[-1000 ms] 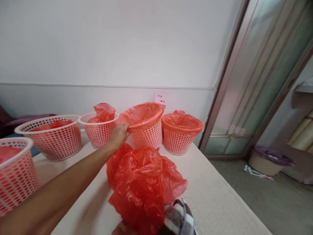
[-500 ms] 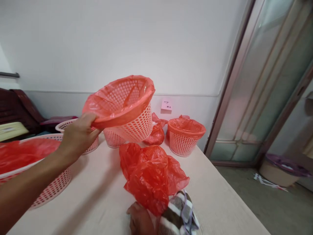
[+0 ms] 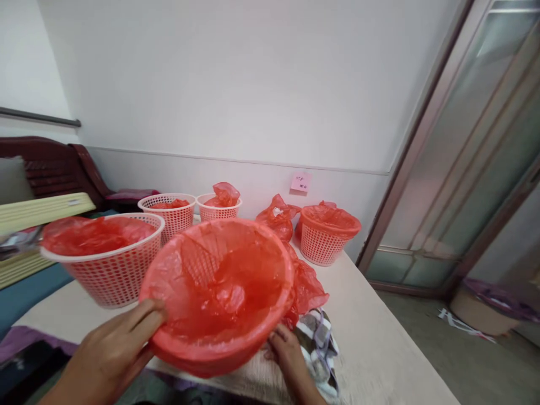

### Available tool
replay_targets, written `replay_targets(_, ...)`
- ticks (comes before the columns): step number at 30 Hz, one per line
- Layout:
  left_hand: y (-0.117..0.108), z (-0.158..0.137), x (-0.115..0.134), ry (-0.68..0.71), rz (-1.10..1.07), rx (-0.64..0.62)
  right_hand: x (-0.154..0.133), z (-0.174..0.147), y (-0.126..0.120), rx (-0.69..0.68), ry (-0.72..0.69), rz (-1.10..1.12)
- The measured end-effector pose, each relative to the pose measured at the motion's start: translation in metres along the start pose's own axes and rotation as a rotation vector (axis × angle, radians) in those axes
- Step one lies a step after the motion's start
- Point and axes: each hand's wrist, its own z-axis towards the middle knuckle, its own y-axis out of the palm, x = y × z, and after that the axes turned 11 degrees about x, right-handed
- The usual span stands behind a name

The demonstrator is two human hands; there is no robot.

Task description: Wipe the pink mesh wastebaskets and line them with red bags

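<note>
My left hand [image 3: 116,343] is closed on the left rim of a plastic basket [image 3: 219,360]. Red plastic bag lining [image 3: 253,281] covers its inside and folds over the rim. The basket tilts towards me, its mouth facing up and forward. At the lower right rim, my right hand [image 3: 289,354] has its fingers curled against the basket, partly hidden by it. Just beside that hand lies a striped grey and white cloth [image 3: 316,343]. Crumpled red plastic bags [image 3: 307,284] show behind the basket's right side.
On the pale table [image 3: 379,349] stand a large lined basket [image 3: 109,281] at left, two smaller baskets [image 3: 175,225] behind it, and a lined basket [image 3: 324,244] at right. A knotted red bag [image 3: 278,219] is near the wall. A bin [image 3: 485,309] stands on the floor.
The lined basket has come down and closer to me, its mouth turning towards me. My right hand has moved up from beside the crumpled bags to the basket's rim.
</note>
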Motion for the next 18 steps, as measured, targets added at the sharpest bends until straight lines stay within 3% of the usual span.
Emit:
replay_targets(5,0.009,-0.012,0.020,-0.078,-0.140,-0.150,-0.070,-0.014,-0.011,0.056,0.040,0.345)
replay_targets(11,-0.001,0.008,0.037,-0.388,-0.358,-0.262,-0.119,-0.024,-0.010,-0.042,0.149,0.296)
replay_targets(14,-0.002,0.005,0.031,-0.610,-0.513,-0.205,-0.125,-0.023,-0.008,-0.099,0.203,0.298)
replay_targets(18,0.007,-0.005,0.021,-1.007,-0.736,-0.046,-0.129,-0.019,-0.005,-0.122,0.239,0.326)
